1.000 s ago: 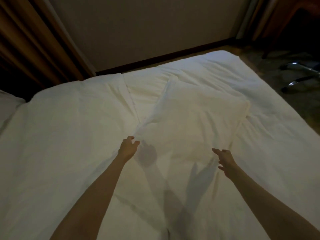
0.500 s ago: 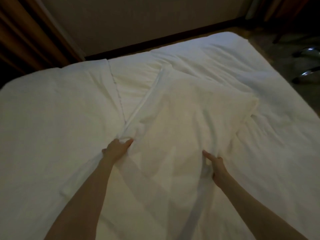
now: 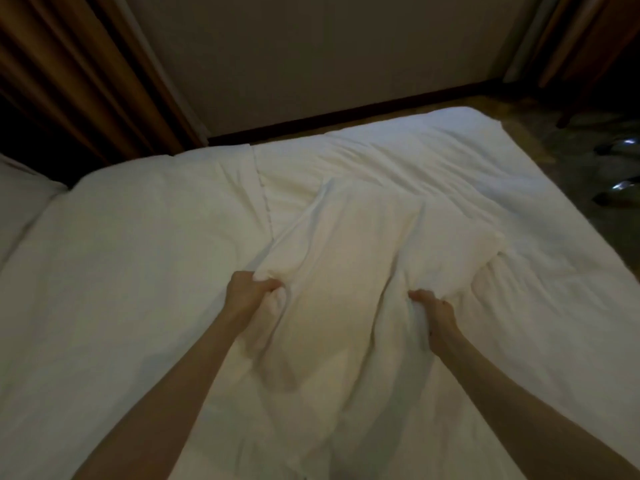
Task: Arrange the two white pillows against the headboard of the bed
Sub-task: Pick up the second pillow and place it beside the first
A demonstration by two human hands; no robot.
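A white pillow lies in the middle of the bed, on top of the white duvet. My left hand is closed on its near left corner, bunching the fabric. My right hand is closed on its near right part, with cloth gathered in the fingers. The pillow's near edge is creased and pulled up between both hands. Part of another white pillow shows at the far left edge. No headboard is in view.
Brown curtains hang at the back left, beside a plain wall with a dark baseboard. Carpeted floor and shiny metal chair legs lie beyond the bed's right edge.
Both hands went from open above the pillow to closed on its near edge. The pillow's fabric has bunched up and its near end has drawn toward me.
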